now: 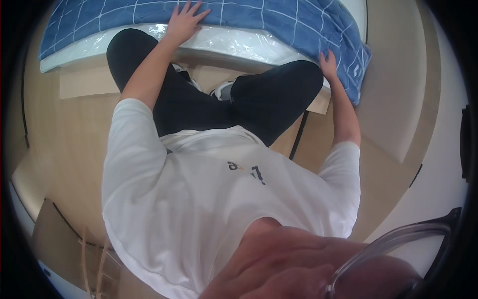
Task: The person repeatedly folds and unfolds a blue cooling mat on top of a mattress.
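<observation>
A blue quilt (pixel 239 17) with a white grid pattern covers the top of a white mattress (pixel 231 43) wrapped in shiny clear plastic. My left hand (pixel 185 23) lies on the quilt near its front edge, palm down with the fingers spread. At the quilt's right part, where it hangs over the mattress side, my right hand (pixel 328 66) rests against the fabric. Its thumb and a finger stand apart; the other fingers are hard to make out. Both my knees, in black trousers (pixel 190 112), are bent wide in front of the mattress.
Beneath the mattress is a light wooden bed base (pixel 87 80). White and grey shoes (pixel 223 91) show between my legs. A pale padded panel (pixel 388 86) stands to the right of the bed. Behind me on the left is a wooden rack (pixel 101 261).
</observation>
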A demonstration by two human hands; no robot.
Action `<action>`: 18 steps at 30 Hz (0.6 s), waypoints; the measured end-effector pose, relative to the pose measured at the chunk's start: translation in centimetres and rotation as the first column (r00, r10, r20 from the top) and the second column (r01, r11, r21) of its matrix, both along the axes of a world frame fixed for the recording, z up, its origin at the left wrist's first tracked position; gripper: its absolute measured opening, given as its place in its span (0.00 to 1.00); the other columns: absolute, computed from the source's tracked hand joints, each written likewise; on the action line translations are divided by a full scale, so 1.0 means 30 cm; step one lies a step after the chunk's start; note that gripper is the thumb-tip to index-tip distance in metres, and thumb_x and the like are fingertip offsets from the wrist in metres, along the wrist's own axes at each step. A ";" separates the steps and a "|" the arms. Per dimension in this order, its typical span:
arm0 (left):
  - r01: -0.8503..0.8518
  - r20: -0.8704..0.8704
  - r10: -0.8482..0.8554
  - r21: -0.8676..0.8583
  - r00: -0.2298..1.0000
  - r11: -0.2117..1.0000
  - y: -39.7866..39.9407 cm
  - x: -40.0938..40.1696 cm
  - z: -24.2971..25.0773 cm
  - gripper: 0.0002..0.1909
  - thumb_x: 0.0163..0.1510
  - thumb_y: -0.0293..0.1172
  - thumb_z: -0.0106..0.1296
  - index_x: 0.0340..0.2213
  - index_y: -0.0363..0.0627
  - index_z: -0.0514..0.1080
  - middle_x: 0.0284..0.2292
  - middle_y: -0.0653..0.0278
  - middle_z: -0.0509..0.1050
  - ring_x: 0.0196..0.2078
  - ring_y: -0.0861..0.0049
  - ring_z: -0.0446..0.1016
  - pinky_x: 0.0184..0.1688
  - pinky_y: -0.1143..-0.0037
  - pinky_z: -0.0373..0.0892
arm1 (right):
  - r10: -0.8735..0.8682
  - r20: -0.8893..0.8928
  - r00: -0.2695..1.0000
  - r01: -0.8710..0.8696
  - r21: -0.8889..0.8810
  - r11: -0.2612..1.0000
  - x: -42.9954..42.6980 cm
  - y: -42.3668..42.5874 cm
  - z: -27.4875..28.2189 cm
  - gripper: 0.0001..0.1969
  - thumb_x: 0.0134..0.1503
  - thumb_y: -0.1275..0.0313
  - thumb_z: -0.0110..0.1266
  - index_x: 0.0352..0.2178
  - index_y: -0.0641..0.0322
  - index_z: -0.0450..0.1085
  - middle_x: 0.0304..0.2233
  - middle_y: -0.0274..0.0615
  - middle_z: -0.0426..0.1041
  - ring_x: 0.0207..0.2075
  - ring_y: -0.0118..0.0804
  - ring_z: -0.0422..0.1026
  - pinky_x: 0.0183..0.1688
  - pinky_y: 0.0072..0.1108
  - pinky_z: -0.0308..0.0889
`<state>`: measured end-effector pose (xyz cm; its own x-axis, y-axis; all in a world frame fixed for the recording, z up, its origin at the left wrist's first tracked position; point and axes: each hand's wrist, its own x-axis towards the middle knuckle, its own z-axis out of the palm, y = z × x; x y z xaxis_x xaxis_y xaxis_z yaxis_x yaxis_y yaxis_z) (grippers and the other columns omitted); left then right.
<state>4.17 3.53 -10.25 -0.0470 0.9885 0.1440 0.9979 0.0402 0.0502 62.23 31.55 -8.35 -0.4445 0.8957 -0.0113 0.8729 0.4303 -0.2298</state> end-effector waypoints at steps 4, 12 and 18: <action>0.135 -0.046 -0.133 0.028 0.990 0.991 0.041 -0.059 0.030 0.20 0.59 0.34 0.53 0.53 0.52 0.74 0.52 0.61 0.75 0.52 0.55 0.74 0.48 0.62 0.72 | 0.265 0.169 0.949 -0.278 0.054 0.959 -0.389 -0.024 0.096 0.31 0.61 0.52 0.54 0.61 0.57 0.65 0.64 0.57 0.62 0.62 0.59 0.64 0.62 0.39 0.62; -0.187 0.264 0.202 -0.081 0.943 0.979 0.075 -0.108 0.123 0.22 0.58 0.52 0.55 0.27 0.45 0.77 0.28 0.57 0.78 0.32 0.58 0.78 0.37 0.61 0.71 | 0.290 0.151 0.945 -0.282 -0.072 0.957 -0.785 0.247 0.064 0.28 0.60 0.55 0.55 0.56 0.61 0.68 0.63 0.55 0.63 0.61 0.60 0.64 0.62 0.40 0.63; -0.415 0.096 0.404 0.197 0.910 0.888 0.203 -0.143 -0.090 0.18 0.58 0.49 0.52 0.30 0.45 0.73 0.32 0.58 0.72 0.38 0.58 0.71 0.41 0.61 0.65 | 0.203 0.393 0.897 -0.175 -0.106 0.979 -1.018 0.661 -0.011 0.25 0.59 0.63 0.53 0.54 0.68 0.67 0.54 0.63 0.67 0.54 0.63 0.69 0.56 0.42 0.68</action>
<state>-0.11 9.61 -12.96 -0.4538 0.8276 0.3303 0.8910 0.4278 0.1524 31.70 51.37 -8.68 -0.5504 0.7864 -0.2804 0.8012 0.5920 0.0877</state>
